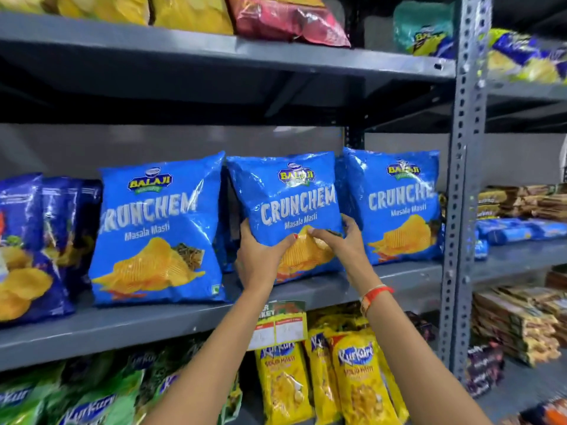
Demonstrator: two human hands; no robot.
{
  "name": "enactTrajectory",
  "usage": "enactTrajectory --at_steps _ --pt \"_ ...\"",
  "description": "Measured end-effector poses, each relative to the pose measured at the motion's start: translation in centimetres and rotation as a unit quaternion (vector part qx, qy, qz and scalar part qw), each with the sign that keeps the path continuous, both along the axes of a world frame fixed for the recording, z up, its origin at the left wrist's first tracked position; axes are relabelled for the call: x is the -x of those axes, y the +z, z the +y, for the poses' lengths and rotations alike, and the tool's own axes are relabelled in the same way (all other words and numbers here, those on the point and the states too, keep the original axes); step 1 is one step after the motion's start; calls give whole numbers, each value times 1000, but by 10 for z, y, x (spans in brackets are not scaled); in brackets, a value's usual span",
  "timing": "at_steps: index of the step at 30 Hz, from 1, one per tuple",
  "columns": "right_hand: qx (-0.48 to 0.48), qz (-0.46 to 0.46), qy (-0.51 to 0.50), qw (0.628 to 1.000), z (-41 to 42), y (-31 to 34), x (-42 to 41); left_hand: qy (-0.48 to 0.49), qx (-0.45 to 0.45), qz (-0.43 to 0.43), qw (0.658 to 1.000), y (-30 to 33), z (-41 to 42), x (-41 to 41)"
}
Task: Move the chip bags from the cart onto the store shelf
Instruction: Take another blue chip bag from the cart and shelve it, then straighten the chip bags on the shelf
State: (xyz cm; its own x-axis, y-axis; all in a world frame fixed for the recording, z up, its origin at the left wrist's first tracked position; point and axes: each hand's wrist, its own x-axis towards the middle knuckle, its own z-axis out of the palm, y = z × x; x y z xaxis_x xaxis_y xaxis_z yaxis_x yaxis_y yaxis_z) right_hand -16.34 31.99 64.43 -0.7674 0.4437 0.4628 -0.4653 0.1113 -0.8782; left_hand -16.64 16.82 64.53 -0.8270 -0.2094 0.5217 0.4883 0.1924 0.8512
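A blue Crunchem chip bag stands upright on the grey middle shelf. My left hand grips its lower left edge and my right hand grips its lower right edge, thumbs across the front. A matching blue bag stands to its left and another to its right, both upright. More blue bags show behind them. The cart is out of view.
Dark blue chip bags fill the shelf's left end. Yellow Kurkure packs and green packs sit on the shelf below. Yellow and red bags lie above. A perforated upright post divides off a right bay of stacked packets.
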Motion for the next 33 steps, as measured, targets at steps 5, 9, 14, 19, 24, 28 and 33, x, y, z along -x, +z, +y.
enactTrajectory --at_steps 5,9,14,19,24,28,33 --pt "-27 13 -66 997 -8 -14 2 7 18 24 1000 -2 -3 4" --pt "-81 97 -194 973 -32 -18 -23 13 27 111 993 -6 -14 -13" --pt "-100 175 -184 962 -91 -10 -54 134 113 303 937 5 -56 -47" --pt "-114 212 -95 966 -170 0 -72 213 116 333 911 15 -140 -58" --pt "-105 179 8 978 -258 -1 -61 253 32 271 928 10 -238 -65" --pt "-103 125 107 981 -323 -7 -47 252 -25 169 953 -2 -305 -61" --pt "-209 52 138 967 -374 -14 -24 167 -61 17 984 -4 -346 -56"
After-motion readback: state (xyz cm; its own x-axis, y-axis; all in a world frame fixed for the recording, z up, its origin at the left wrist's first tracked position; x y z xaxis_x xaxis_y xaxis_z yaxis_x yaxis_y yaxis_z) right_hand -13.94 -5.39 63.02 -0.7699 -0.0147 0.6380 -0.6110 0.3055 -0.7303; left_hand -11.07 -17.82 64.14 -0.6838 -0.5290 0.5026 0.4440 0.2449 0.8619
